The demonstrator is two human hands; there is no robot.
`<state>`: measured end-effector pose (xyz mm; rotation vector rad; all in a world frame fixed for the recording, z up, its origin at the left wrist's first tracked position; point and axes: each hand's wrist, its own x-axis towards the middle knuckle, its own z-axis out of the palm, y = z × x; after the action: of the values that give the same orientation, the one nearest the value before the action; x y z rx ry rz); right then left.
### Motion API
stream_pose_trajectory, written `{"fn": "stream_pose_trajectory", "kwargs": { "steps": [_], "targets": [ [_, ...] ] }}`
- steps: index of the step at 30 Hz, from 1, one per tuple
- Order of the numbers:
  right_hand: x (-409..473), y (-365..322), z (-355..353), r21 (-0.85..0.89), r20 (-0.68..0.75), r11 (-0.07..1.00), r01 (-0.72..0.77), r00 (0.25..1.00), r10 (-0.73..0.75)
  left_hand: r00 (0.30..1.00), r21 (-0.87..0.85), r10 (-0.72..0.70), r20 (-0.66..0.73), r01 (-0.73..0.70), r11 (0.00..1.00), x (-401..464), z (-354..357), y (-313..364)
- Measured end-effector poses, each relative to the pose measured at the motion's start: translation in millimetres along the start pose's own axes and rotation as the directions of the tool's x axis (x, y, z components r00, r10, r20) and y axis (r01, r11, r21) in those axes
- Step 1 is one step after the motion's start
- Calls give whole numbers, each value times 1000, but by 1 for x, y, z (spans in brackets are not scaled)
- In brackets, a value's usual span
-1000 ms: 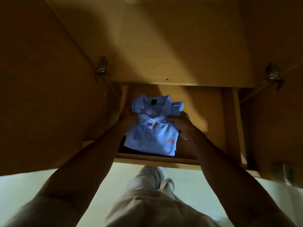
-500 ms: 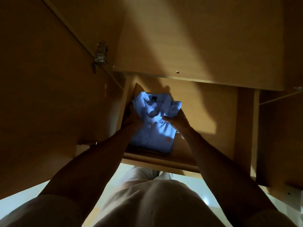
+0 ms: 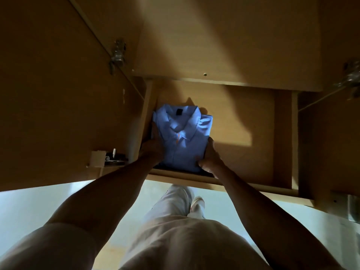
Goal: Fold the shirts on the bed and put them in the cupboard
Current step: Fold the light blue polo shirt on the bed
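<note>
A folded light blue polo shirt lies collar-up on the left part of the cupboard shelf, on top of something dark whose edge shows under its near end. My left hand lies along the shirt's left side, between it and the cupboard's side wall, fingers stretched forward against the fabric. My right hand rests against the right side, fingers straight along the edge and thumb on the near right corner.
The shelf's front edge runs just under my wrists. The open left door carries a hinge and a latch. Another hinge sits at the right. A pale floor and my legs are below.
The shirt has settled flat with its collar straightened. Both hands have slid back from the collar to the shirt's sides near its front end.
</note>
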<state>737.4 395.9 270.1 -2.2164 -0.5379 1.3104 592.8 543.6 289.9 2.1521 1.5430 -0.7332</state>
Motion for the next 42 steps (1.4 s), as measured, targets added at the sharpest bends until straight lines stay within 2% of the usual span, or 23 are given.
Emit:
{"fn": "stream_pose_trajectory", "kwargs": {
  "steps": [2, 4, 6, 8, 9, 11, 14, 15, 17, 21, 26, 29, 33, 37, 39, 42],
  "targets": [
    [2, -2, -3, -69, -16, 998, -11, 1000, 10, 997, 34, 21, -74, -18, 999, -1, 2, 0],
    [0, -5, -5, -190, -65, 982, -7, 998, -5, 958, 271, 148, -245, -79, 959, 7, 12, -3],
    [-3, -9, -8, -319, -147, 947, 46, 984, -97, 956, 367, 217, -196, -133, 921, 2, 2, -6],
    [-2, -16, -10, -485, -162, 858, 167, 947, -276, 921, 458, 310, -237, -176, 871, 2, 1, -7],
    [-1, -22, -10, -547, -136, 803, 236, 922, -363, 902, 433, 348, -256, -215, 875, 2, -2, -5],
    [6, -33, -4, -606, -20, 725, 329, 904, -427, 895, 282, 392, -212, -328, 902, 19, 3, -4],
    [21, -37, 14, -710, 156, 605, 361, 918, -365, 933, 95, 321, -166, -309, 946, 45, 14, -10],
    [25, -35, 19, -731, 167, 586, 350, 924, -344, 935, 61, 321, -149, -315, 947, 49, 16, -11],
    [29, -30, 26, -758, 154, 569, 320, 934, -321, 932, -13, 296, -209, -306, 952, 52, 19, -9],
    [34, -25, 29, -729, 137, 607, 317, 936, -326, 903, 48, 319, -287, -319, 947, 52, 18, 3],
    [23, -30, 15, -632, 149, 694, 346, 933, -329, 924, 2, 319, -211, -326, 945, 49, 11, 2],
    [8, -26, 2, -511, 41, 790, 339, 927, -372, 916, -44, 314, -251, -335, 941, 32, 5, -1],
    [-28, -21, -16, -430, -106, 855, 292, 924, -369, 936, -96, 277, -217, -303, 948, -12, -6, 0],
    [-71, -16, -30, -436, -212, 868, 236, 911, -354, 873, -271, 359, -330, -452, 850, -57, -10, 4],
    [-97, -11, -37, -482, -237, 842, 241, 890, -390, 832, -294, 418, -366, -529, 796, -80, -12, 12],
    [-134, 6, -44, -449, -300, 858, 250, 862, -409, 761, -304, 508, -405, -635, 710, -107, -9, 24]
  ]
}}
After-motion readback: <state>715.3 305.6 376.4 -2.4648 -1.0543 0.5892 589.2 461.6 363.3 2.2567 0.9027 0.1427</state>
